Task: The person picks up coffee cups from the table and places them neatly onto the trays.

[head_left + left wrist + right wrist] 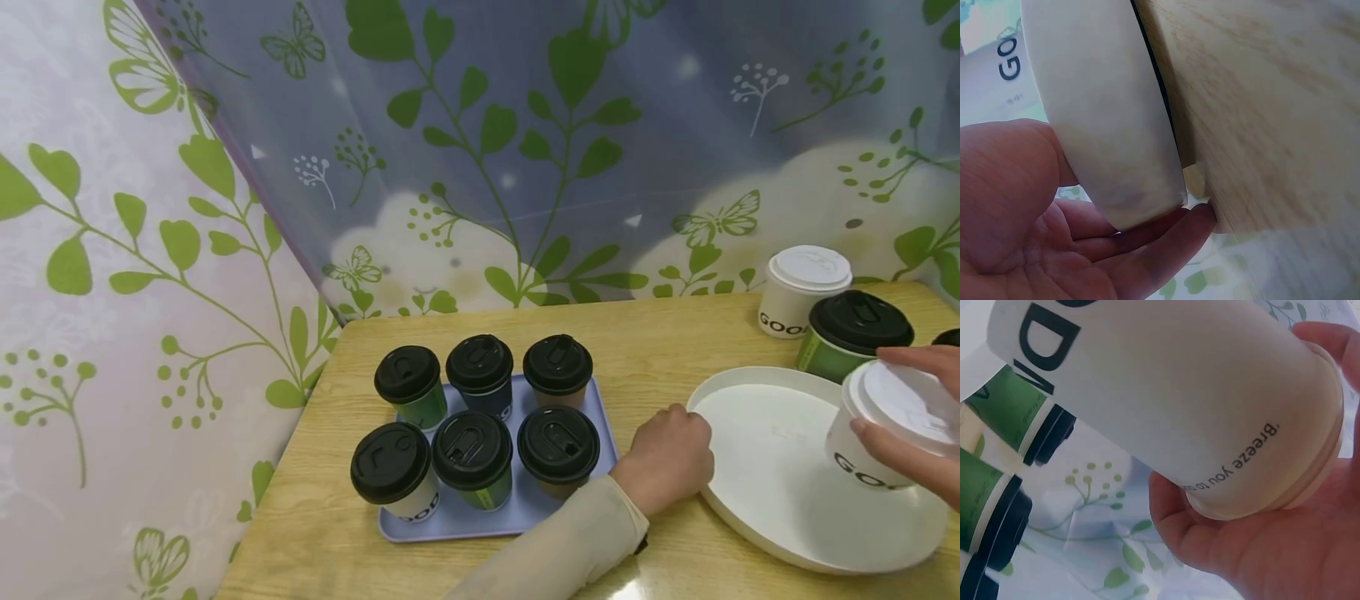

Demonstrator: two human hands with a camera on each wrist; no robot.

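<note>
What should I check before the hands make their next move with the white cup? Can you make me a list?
1. Right hand holding the white cup: ok, fingers and thumb are around its lid end.
2. White lid on that cup: ok, it is on.
3. Left hand holding the round white tray: ok, it grips the rim.
4. Cup's bottom resting on the tray: cannot tell.
5. Six black-lidded cups upright on the blue tray: ok.
6. Right hand free for another cup: not ok, it's busy.
</note>
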